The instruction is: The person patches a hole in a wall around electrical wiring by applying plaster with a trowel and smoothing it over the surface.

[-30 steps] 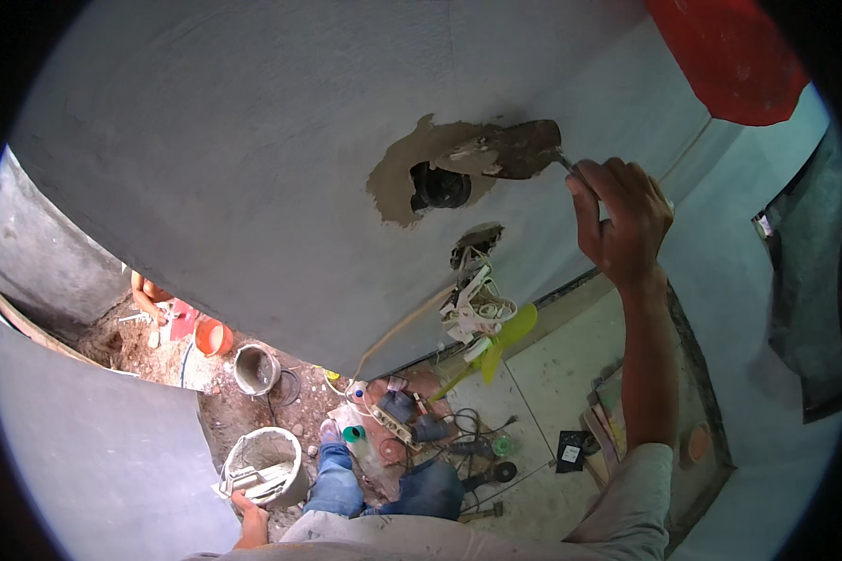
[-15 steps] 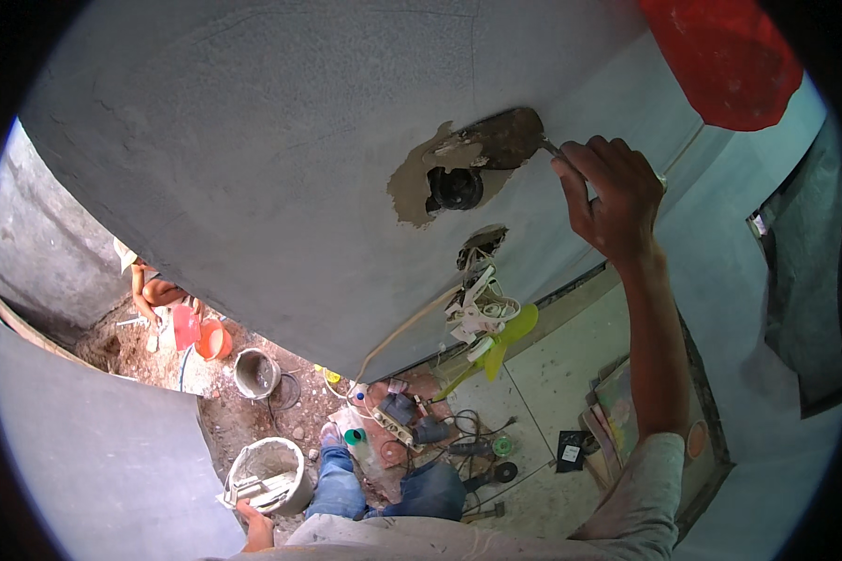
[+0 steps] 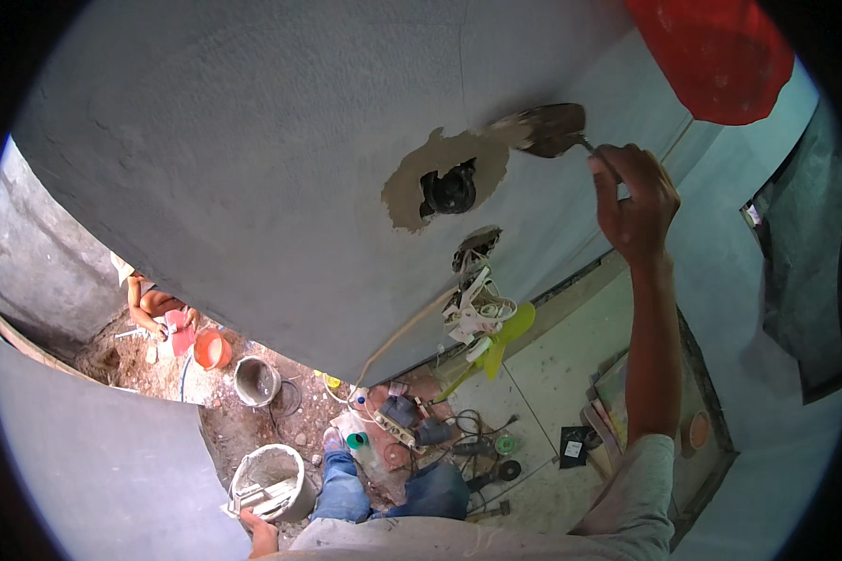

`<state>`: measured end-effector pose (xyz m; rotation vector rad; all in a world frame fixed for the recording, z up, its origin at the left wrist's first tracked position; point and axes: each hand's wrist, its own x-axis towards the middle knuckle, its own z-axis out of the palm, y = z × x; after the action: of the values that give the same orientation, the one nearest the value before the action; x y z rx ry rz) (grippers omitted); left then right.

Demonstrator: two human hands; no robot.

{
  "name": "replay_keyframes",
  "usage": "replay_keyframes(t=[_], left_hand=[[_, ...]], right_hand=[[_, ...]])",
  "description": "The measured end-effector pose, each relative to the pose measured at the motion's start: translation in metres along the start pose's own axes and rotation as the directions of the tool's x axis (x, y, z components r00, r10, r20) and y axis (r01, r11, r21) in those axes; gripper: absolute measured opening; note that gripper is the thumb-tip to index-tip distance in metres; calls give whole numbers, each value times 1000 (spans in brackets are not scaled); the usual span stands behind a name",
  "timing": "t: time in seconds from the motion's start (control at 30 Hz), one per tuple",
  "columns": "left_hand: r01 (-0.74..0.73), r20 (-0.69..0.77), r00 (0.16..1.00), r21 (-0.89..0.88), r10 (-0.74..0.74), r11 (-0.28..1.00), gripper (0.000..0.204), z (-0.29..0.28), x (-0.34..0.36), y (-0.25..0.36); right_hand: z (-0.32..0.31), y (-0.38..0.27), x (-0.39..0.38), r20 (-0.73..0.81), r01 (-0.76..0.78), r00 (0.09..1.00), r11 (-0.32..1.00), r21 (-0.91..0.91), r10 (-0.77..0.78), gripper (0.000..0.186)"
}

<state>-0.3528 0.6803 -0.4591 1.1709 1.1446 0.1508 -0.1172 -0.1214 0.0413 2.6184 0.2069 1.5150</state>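
My right hand (image 3: 638,198) is closed round the handle of a mortar-smeared trowel (image 3: 557,131), whose blade lies by the grey wall. Left of the blade tip, a patch of damp mortar (image 3: 407,187) surrounds a black round fitting (image 3: 451,190) set in the wall. Low at the left, my left hand (image 3: 262,535) is closed at a pale, plaster-smeared flat piece (image 3: 269,500); its kind is unclear. That piece overlaps the mouth of a whitish bucket (image 3: 295,460). Below the fitting, a second wall hole (image 3: 478,245) has white cables (image 3: 485,304) hanging from it.
A yellow-green fan blade (image 3: 510,338) is below the cables. Power tools (image 3: 430,431) and a power strip (image 3: 395,428) lie near my legs. Another person (image 3: 154,301) crouches far left by an orange bucket (image 3: 212,350) and a grey bucket (image 3: 256,381). Something red (image 3: 720,65) hangs upper right.
My right hand has drawn the trowel to the right, off the black fitting, uncovering the mortar above it. My left hand stays by the bucket. The other person's hands have shifted near the red piece.
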Motion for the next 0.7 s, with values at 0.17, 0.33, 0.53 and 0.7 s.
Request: replay_keyframes(t=[0.17, 0.33, 0.53, 0.7], left_hand=[[-13, -96, 995, -71, 6, 997, 53, 1, 6, 3], [-13, -132, 991, -63, 5, 998, 54, -1, 19, -1], [-22, -99, 995, -74, 14, 997, 49, 1, 21, -5], [-277, 178, 954, 201, 243, 940, 45, -24, 17, -8]], right_hand=[[-3, -35, 17, 68, 116, 991, 993, 6, -116, 10], [-2, -39, 22, 90, 176, 980, 984, -4, -175, 11], [2, -37, 22, 113, 183, 977, 983, -18, -180, 10], [6, -22, 20, 119, 138, 984, 990, -22, -135, 10]])
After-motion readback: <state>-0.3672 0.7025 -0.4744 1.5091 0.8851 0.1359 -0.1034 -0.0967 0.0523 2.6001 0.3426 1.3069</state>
